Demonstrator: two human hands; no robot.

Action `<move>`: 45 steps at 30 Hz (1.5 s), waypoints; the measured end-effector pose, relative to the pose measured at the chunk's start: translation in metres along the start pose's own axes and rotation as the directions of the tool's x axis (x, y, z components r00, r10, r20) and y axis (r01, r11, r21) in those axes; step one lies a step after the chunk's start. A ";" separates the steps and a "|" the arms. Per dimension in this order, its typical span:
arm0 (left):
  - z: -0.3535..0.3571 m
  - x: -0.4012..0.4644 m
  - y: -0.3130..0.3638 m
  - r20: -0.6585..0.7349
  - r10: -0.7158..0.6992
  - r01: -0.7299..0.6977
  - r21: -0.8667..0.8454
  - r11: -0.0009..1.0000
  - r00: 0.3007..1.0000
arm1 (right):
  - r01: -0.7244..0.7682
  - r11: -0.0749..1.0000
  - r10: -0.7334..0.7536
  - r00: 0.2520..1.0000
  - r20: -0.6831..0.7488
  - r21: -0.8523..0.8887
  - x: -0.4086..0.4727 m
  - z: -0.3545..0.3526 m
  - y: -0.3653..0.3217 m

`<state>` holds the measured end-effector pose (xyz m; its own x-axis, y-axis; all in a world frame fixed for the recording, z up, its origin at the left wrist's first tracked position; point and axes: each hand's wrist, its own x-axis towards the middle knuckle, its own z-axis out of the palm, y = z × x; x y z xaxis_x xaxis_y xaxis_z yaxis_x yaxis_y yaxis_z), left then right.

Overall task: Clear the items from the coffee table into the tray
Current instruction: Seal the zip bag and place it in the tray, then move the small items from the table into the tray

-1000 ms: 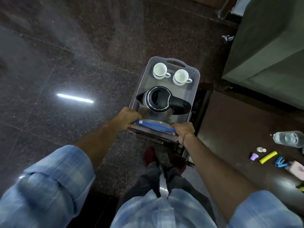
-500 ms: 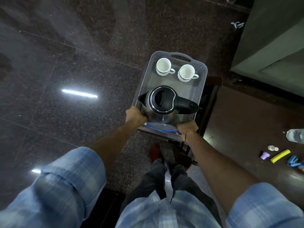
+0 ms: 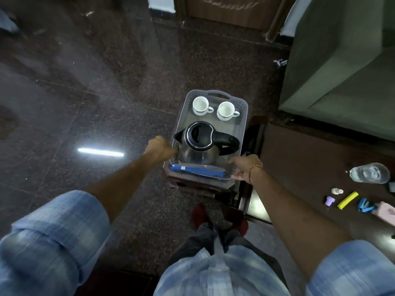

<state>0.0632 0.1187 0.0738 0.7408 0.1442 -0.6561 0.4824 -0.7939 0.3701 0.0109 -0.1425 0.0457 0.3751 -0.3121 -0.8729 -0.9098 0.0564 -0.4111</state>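
A grey perforated tray [image 3: 245, 116] sits in front of me on a dark wooden stand [image 3: 193, 185]. In it are two white cups [image 3: 200, 105] [image 3: 225, 110] at the far end, a steel kettle with a black lid [image 3: 199, 136] in the middle, and a blue flat item [image 3: 197, 170] at the near end. My left hand [image 3: 159, 146] is closed on the tray's left rim beside the kettle. At the near right corner, my right hand [image 3: 245, 166] grips the rim with fingers over it and thumb below.
The dark coffee table [image 3: 299, 167] is on my right, with a clear bottle [image 3: 369, 174] lying on it and small items: a yellow bar [image 3: 347, 200], a purple cap [image 3: 329, 200], a blue clip [image 3: 364, 205]. A green sofa [image 3: 342, 71] stands behind. Polished stone floor lies to the left.
Both hands have slid from the tray's near edge to its sides, the left one farther up beside the kettle. The tray now appears farther from me.
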 end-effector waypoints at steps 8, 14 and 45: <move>-0.048 -0.074 0.069 0.176 0.130 -0.168 0.228 0.959 0.976 | 0.129 0.985 -0.125 0.991 -0.043 0.111 -0.062 -0.097 -0.021; -0.028 -0.140 0.153 0.193 0.203 -0.233 0.151 0.961 0.960 | 0.247 0.940 -0.223 0.967 -0.125 0.237 -0.096 -0.201 -0.006; 0.355 -0.324 0.446 0.555 0.579 -0.721 0.054 0.691 0.597 | 0.328 0.852 -0.096 0.864 -0.494 0.409 -0.115 -0.567 0.202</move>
<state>-0.1278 -0.4917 0.2172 0.4619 -0.7016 -0.5426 -0.2259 -0.6847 0.6930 -0.3168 -0.6326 0.2117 0.3232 -0.7439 -0.5849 -0.5791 0.3333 -0.7440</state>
